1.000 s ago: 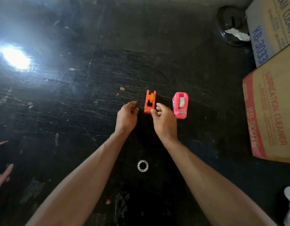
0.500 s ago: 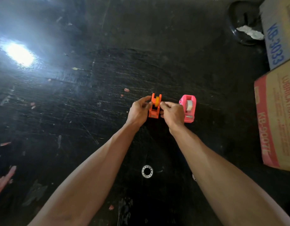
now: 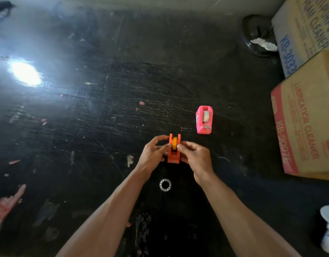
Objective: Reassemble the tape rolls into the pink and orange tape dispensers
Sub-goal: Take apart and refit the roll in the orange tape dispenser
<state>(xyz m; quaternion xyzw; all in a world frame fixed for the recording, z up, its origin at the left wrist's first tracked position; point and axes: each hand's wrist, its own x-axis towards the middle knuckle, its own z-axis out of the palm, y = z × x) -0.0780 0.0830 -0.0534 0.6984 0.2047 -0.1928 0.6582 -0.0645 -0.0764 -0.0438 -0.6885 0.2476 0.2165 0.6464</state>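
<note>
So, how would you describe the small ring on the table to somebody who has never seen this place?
Look at the dark scratched table, in the gap between the person's two forearms. There, nearer the person than the orange dispenser, lies the ring. It alone is whitish, flat and untouched.

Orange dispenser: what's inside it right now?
A yellow roll sits in the orange dispenser. Both hands, left and right, cover its sides, so the hub seating can't be seen.
</note>
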